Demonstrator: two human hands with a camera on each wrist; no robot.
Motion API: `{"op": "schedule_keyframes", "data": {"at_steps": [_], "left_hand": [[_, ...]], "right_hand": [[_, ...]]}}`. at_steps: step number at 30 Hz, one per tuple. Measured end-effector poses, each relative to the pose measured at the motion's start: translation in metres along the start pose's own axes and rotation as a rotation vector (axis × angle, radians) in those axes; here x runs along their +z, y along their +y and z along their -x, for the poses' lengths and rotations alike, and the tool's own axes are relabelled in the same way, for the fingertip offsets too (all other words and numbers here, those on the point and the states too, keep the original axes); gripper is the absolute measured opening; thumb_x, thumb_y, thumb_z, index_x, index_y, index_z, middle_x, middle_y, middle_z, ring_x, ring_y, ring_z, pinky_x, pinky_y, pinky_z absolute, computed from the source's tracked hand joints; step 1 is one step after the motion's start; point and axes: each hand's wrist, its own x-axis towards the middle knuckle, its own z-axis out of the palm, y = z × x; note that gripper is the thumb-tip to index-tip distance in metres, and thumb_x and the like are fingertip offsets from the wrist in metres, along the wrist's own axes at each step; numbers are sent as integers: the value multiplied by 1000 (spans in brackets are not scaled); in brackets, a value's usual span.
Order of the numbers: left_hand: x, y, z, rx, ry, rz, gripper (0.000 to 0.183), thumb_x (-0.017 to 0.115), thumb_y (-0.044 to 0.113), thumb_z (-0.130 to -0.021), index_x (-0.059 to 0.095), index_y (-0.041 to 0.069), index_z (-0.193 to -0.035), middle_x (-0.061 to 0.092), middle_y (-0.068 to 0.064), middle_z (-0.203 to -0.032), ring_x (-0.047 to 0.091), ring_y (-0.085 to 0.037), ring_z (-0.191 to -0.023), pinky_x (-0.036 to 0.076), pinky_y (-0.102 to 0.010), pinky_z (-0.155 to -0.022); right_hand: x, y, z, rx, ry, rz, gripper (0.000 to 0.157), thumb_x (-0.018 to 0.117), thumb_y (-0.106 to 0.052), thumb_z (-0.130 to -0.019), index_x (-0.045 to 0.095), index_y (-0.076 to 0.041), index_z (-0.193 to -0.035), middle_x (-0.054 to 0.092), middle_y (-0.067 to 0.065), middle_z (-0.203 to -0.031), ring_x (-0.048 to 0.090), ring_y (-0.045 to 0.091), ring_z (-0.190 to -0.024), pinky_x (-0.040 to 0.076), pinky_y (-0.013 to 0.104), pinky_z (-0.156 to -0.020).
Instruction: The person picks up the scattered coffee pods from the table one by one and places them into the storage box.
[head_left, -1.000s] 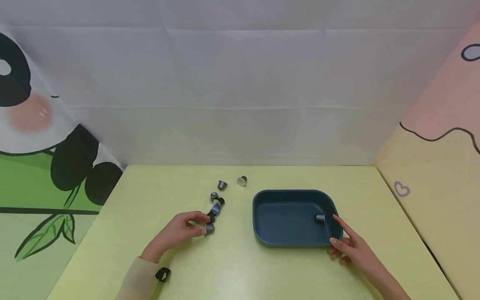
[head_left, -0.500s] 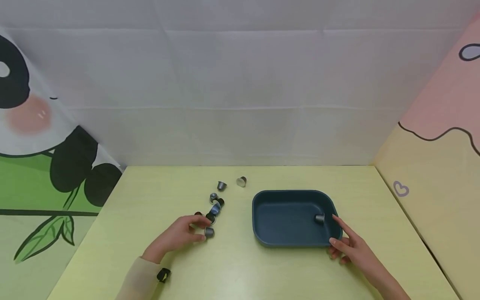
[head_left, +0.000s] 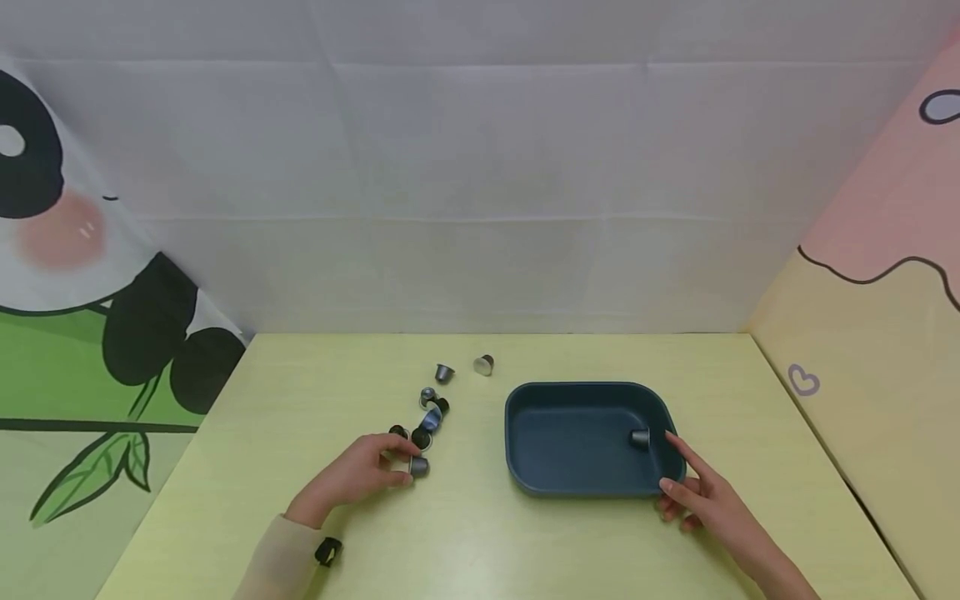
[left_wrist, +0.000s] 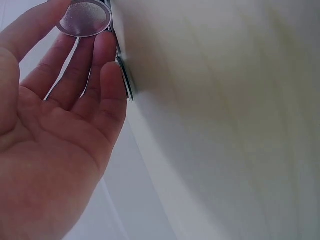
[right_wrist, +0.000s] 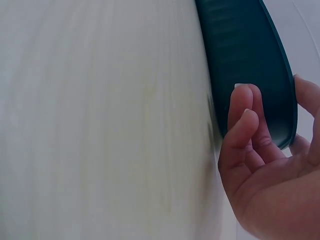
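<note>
My left hand (head_left: 358, 471) pinches a grey coffee capsule (head_left: 419, 467) between thumb and fingers, low over the table. In the left wrist view, the round silver lid of the capsule (left_wrist: 85, 19) faces my palm. Just beyond the fingertips lie a black capsule (head_left: 422, 438) and another dark capsule (head_left: 398, 431). My right hand (head_left: 705, 496) holds the dark blue tray (head_left: 592, 492) at its near right corner, with the index finger over the rim and other fingers outside against the wall, as the right wrist view shows. One dark grey capsule (head_left: 639, 437) lies on its side inside the tray.
Farther back, a blue capsule (head_left: 431, 419), a black one (head_left: 442, 406) and a silver one (head_left: 427, 395) lie close together. A grey capsule (head_left: 444, 373) and a pale-lidded capsule (head_left: 483, 364) lie nearer the white back wall (head_left: 480, 267).
My left hand has drawn the grey capsule slightly toward the near edge, away from the black ones, which now show more fully. The right hand and the tray stay put.
</note>
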Motion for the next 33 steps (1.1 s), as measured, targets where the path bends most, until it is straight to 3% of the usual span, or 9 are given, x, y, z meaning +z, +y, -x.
{"op": "schedule_keyframes", "data": {"at_steps": [33], "left_hand": [[-4,9,6,49,1,30,28,77,18,-89,70,18,-117,66,6,-113,62,-20,-101,52,-39,-88]], "right_hand": [[0,0,0,8,-1,5,74,57,-22,-103,11,-18,-161,70,22,-89,69,25,-75,54,31,-60]]}}
